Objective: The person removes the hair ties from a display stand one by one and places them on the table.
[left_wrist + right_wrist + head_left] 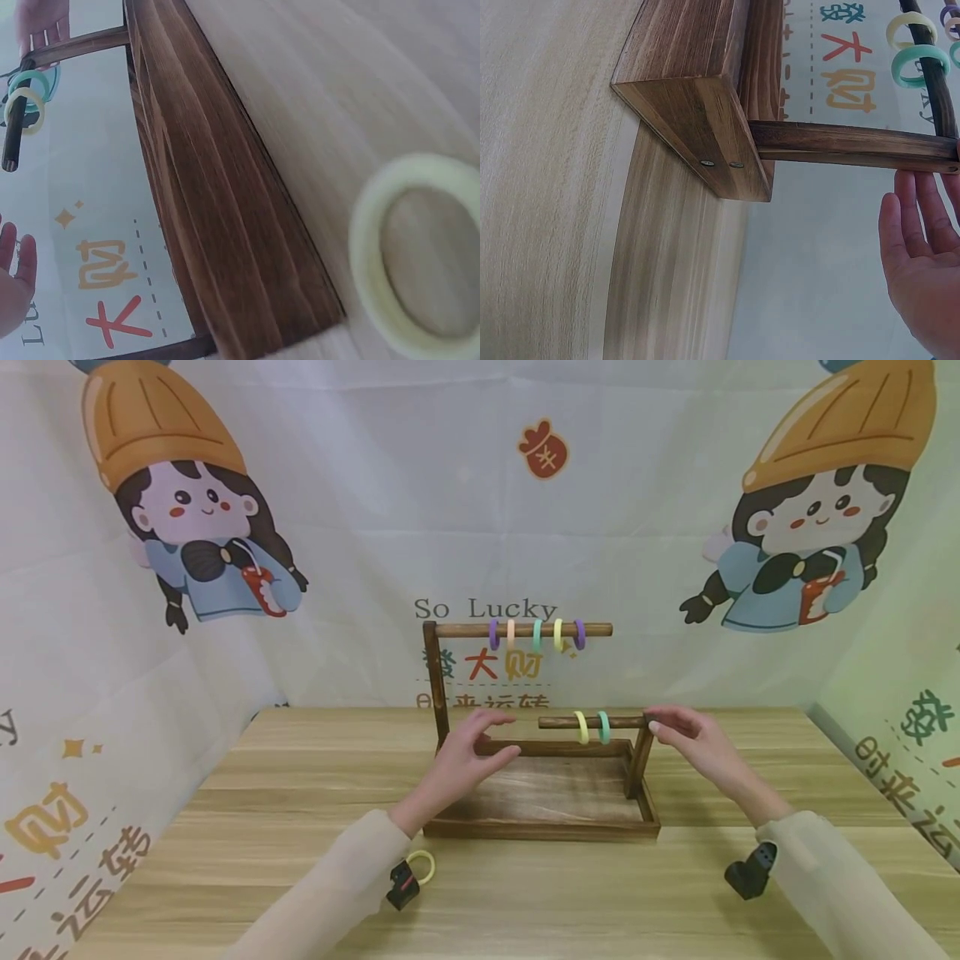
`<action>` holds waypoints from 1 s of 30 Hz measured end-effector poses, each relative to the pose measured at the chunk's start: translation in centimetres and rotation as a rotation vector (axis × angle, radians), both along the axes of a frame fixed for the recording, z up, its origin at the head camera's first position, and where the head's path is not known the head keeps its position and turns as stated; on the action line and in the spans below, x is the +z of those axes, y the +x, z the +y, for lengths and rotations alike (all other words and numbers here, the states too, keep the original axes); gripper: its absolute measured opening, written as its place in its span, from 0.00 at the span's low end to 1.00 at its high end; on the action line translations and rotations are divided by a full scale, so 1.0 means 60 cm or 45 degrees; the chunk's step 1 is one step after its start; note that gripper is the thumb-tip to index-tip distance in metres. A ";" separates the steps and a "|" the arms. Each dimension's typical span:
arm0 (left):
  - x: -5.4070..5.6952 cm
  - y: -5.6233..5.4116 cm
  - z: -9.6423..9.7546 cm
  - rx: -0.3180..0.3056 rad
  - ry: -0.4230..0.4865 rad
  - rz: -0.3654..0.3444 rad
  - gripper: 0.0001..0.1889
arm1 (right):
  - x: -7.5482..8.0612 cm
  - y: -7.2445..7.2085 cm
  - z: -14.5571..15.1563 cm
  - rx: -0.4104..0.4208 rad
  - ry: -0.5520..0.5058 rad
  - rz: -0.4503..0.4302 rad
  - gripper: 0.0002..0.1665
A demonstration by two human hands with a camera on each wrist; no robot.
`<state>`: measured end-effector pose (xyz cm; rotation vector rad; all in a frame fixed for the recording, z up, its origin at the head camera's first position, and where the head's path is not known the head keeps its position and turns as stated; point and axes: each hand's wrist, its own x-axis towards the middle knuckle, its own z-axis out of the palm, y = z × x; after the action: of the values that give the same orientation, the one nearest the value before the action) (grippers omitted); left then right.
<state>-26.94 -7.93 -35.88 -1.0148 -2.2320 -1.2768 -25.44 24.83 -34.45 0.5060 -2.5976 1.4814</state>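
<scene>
A dark wooden rack (542, 832) with a tray base stands on the table. On its lower bar (558, 723) hang a yellow ring (582, 727) and a teal ring (604, 727). My right hand (701, 743) pinches the outer end of that bar at the top of the short post (639, 762), thumb in front and fingers behind. Left of the bar's free end, my left hand (468, 760) hovers over the tray, fingers loosely bent and thumb apart, holding nothing. Another yellow ring (367, 247) lies on the table in front of the rack, beside my left wrist.
Several coloured rings, among them a pink ring (511, 634), hang from the upper bar (465, 631), held by the tall left post (435, 681). A printed cloth (360, 568) surrounds the wooden table (555, 902). Each wrist wears a small black camera (750, 872).
</scene>
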 end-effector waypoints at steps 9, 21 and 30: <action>-0.002 -0.014 0.023 -0.011 -0.054 -0.147 0.24 | 0.000 -0.001 -0.001 -0.009 0.001 -0.008 0.28; 0.003 -0.030 0.066 -0.057 -0.152 -0.329 0.32 | 0.001 0.000 0.000 0.006 -0.007 0.004 0.28; 0.021 -0.033 0.101 -0.020 -0.212 -0.308 0.34 | 0.000 -0.001 0.000 -0.002 0.000 -0.010 0.28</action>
<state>-28.94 -1.86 -34.59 -0.9817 -2.5541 -1.2977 -25.48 24.85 -34.43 0.4988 -2.6028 1.4861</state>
